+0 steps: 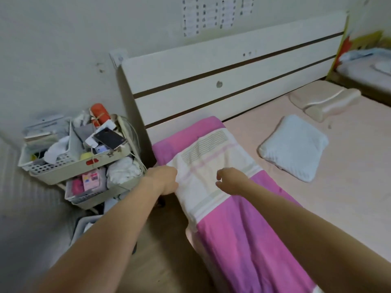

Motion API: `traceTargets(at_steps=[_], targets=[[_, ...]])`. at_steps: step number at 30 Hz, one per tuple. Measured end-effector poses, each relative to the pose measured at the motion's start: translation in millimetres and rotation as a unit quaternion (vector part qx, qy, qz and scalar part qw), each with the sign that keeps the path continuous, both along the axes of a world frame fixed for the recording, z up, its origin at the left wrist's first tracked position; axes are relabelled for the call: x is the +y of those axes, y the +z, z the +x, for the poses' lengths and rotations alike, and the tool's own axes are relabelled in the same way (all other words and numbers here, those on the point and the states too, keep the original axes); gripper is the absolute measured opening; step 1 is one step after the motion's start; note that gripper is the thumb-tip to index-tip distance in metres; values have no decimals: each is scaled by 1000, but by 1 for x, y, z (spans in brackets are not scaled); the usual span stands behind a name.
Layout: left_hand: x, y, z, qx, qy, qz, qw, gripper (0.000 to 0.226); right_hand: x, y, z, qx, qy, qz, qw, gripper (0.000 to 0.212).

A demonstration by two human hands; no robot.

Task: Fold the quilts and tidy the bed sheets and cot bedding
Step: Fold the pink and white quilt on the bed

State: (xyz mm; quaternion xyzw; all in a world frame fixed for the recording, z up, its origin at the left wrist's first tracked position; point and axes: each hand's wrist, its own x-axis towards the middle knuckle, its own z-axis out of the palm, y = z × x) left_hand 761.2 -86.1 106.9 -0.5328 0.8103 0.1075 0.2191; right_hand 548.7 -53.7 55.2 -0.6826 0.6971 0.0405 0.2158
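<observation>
A pink quilt [249, 240] lies folded into a long strip along the left edge of the bed, reaching up to the headboard. Across it lies a cream cloth with pale stripes [213, 163]. My left hand [166, 179] grips the left edge of this cloth where it hangs over the bed side. My right hand [230, 180] hovers over the middle of the cloth with its fingers loosely curled and nothing in them. The pale pink bed sheet [330, 187] covers the mattress to the right.
A small white pillow [294, 146] and a beige contoured pillow [325, 100] lie on the sheet. The white headboard [222, 77] stands behind. Stacked white baskets [84, 157] full of clutter stand left of the bed on the wooden floor. A cot [368, 70] sits far right.
</observation>
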Motion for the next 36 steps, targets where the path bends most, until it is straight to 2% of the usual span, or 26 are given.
traceTargets(at_steps=[3, 11, 15, 18, 21, 23, 25, 26, 28, 30, 31, 32, 33, 35, 36], targets=[[-74, -21, 1, 24, 20, 23, 999, 29, -62, -18, 6, 13, 14, 2, 1000, 34], [-266, -117, -27, 39, -13, 44, 998, 54, -216, -91, -7, 90, 47, -2, 995, 53], [-376, -174, -38, 97, 11, 93, 991, 81, -326, -130, -9, 144, 75, -13, 987, 66], [-433, -206, -43, 126, 34, 88, 988, 106, -388, -152, -9, 143, 72, -18, 987, 73], [-468, -242, -44, 130, 107, 141, 976, 129, -437, -180, -11, 171, 133, -7, 976, 84], [-467, -269, -47, 107, 80, 182, 974, 124, -466, -198, -15, 207, 220, 4, 953, 95], [-444, -288, -52, 75, -67, 131, 986, 105, -479, -208, -15, 218, 289, 39, 931, 99], [-433, -293, -55, 69, -154, 93, 981, 93, -482, -212, -15, 212, 306, 70, 925, 93], [-425, -293, -58, 115, -244, 87, 959, 71, -479, -217, -12, 188, 310, 123, 924, 67], [-438, -287, -57, 206, -251, 104, 940, 54, -477, -217, -11, 167, 300, 143, 928, 53], [-446, -287, -54, 259, -222, 89, 936, 50, -477, -217, -11, 159, 289, 137, 934, 51], [-456, -289, -50, 290, -171, 85, 938, 58, -479, -219, -12, 157, 278, 125, 939, 51], [-467, -297, -47, 277, -99, 116, 949, 82, -482, -223, -13, 157, 270, 111, 943, 54], [-484, -315, -40, 172, 28, 246, 954, 144, -491, -235, -15, 157, 276, 93, 944, 75], [-489, -324, -37, 139, 66, 281, 947, 157, -497, -241, -15, 156, 289, 94, 940, 92]])
